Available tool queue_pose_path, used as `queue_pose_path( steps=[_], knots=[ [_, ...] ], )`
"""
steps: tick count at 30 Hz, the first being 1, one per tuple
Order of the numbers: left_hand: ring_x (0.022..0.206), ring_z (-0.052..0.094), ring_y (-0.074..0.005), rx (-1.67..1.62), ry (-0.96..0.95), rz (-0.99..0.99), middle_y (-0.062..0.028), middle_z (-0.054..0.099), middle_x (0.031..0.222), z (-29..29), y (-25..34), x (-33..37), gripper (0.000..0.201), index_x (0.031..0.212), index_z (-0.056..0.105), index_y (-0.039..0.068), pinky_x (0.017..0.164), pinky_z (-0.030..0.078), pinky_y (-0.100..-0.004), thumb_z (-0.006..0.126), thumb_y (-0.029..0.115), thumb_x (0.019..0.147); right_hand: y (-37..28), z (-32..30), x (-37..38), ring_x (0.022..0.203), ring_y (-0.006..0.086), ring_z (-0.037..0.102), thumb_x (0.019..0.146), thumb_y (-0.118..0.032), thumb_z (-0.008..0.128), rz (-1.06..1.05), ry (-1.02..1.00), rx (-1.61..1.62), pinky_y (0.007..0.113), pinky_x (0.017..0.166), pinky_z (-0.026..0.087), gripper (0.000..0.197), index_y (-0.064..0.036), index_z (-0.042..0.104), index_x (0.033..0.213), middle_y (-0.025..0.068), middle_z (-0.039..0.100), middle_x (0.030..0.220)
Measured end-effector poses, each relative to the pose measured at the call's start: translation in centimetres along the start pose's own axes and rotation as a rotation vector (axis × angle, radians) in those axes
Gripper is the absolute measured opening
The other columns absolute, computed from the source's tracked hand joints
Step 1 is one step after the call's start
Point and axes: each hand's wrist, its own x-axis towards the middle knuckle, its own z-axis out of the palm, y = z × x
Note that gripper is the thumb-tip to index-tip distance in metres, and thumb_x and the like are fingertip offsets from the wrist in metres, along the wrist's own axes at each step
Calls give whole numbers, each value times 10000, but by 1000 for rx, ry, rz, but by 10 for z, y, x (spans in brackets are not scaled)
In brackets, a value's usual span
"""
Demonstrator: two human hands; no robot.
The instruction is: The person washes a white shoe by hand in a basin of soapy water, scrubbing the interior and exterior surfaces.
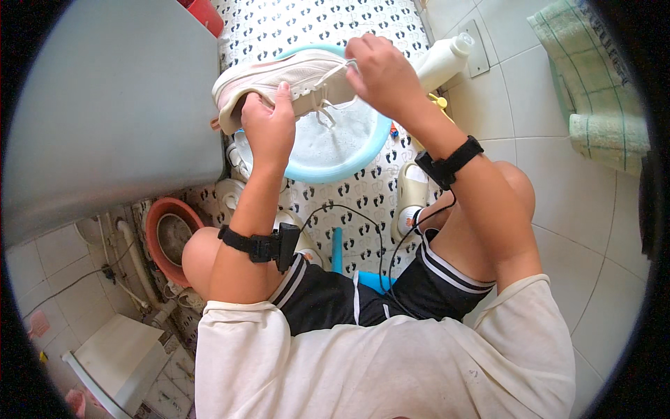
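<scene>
My left hand [269,129] grips a pale pinkish-white lace-up sneaker [279,73] at its ankle opening, with the fingers inside and the thumb outside. The sneaker lies on its side in the air over a light-blue basin [326,172] of cloudy, sudsy water [335,143]. By the front of the lacing, my right hand [386,75] is closed on the white shoelace [347,63], which stretches up from the shoe. A loose lace loop and end [325,112] hang below the eyelets. The right fingertips partly cover the pinched stretch of lace.
Right of the basin stand a white plastic bottle [440,61] and a small yellow object [438,102]. A grey panel [112,112] rises at left, above a reddish-brown tub [155,241]. A checked towel [593,91] hangs at right. A black cable [381,244] links my two arm straps.
</scene>
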Motion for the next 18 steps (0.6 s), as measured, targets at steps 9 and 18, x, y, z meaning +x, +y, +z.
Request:
queue_pose_path(
  steps=[9,18],
  knots=[
    [928,670,-220,-92,-34,-44,-187,707,1024,4,5,-6,288,1047,625,-114,861,507,-329,671,144,927,-20,14,-3,893,283,628,800,-89,623,-223,-20,51,396,818,516,73,-64,611,868,93,639,877],
    [968,660,-215,-82,-62,-32,-173,697,1070,-1,-1,-3,308,1102,614,-113,894,494,-324,667,138,933,-1,-1,6,848,305,644,831,-169,658,41,31,7,423,788,530,123,-56,619,857,121,649,843]
  ],
)
